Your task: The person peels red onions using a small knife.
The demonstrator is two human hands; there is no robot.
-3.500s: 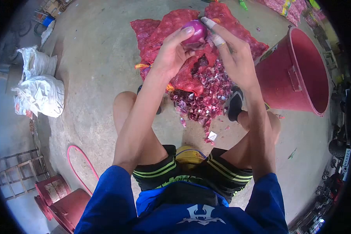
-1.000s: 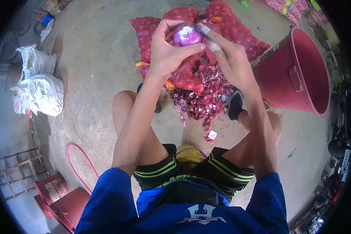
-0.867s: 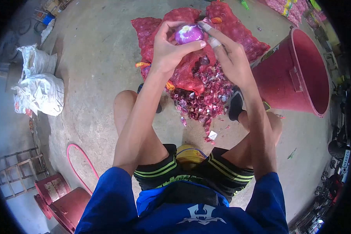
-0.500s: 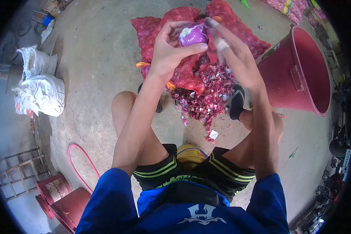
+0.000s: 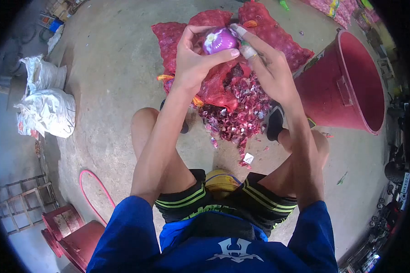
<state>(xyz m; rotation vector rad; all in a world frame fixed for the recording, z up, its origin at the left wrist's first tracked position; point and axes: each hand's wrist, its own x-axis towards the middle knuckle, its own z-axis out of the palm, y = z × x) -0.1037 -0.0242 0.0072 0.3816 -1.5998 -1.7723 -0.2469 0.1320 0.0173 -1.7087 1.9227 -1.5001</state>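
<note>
My left hand (image 5: 192,61) is closed around a peeled purple onion (image 5: 221,41), its pale root end facing left and its skin shiny. At the onion's right side is my right hand (image 5: 269,61), with pale wraps on thumb and forefinger. Those two fingers are bent together close against the onion. A small greenish bit shows between them, too small to name. Below both hands a heap of dry red onion skins (image 5: 241,113) lies on the floor between my feet. Red mesh sacks of onions (image 5: 282,38) lie just behind the hands.
A large red tub (image 5: 339,91) stands tilted on the right. White sacks (image 5: 50,109) sit at the left, with a pink hose (image 5: 93,175) and red bins (image 5: 73,232) nearer. Beneath me is a yellow seat (image 5: 222,182). More net sacks (image 5: 335,11) lie at the far right.
Both hands and the onion have shifted slightly left. The right hand, blurred before, now shows sharply, with its fingers nearer the onion's side.
</note>
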